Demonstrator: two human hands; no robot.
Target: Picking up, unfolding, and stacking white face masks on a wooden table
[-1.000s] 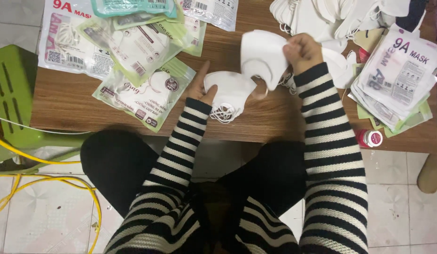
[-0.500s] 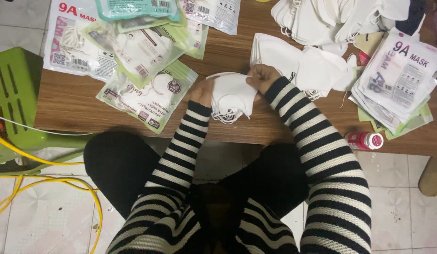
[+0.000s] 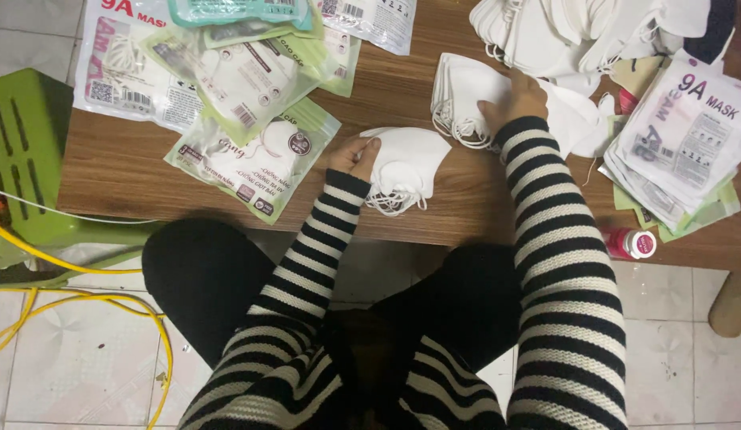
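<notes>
We have a small stack of folded white masks [image 3: 406, 163] lying on the wooden table [image 3: 131, 167] near its front edge, their ear loops bunched and trailing toward us. Our left hand [image 3: 354, 155] is closed on the stack's left edge, thumb and fingers pinching it so the layers stay together. Just to the right and a little further back lies a second stack of white masks [image 3: 466, 99], fanned slightly, with its loops hanging off the left side. Our right hand [image 3: 515, 99] rests on top of that stack, fingers curled over it; it presses rather than lifts, as far as we can judge.

To do this well, we think the pinch on the near stack should stay firm at the folded edge, so no mask slips out, while the right hand takes hold of a mask cleanly by its body and not by a loop, since the loops tangle easily.

Beyond these, a large loose heap of white masks [image 3: 578, 32] fills the far right corner. Printed mask packets [image 3: 251, 159] lie to the left, more packets [image 3: 681, 143] to the right, and a small red-capped bottle [image 3: 632, 243] stands at the right front edge. A green plastic stool [image 3: 28, 151] and yellow cable [image 3: 84, 299] are on the tiled floor.
</notes>
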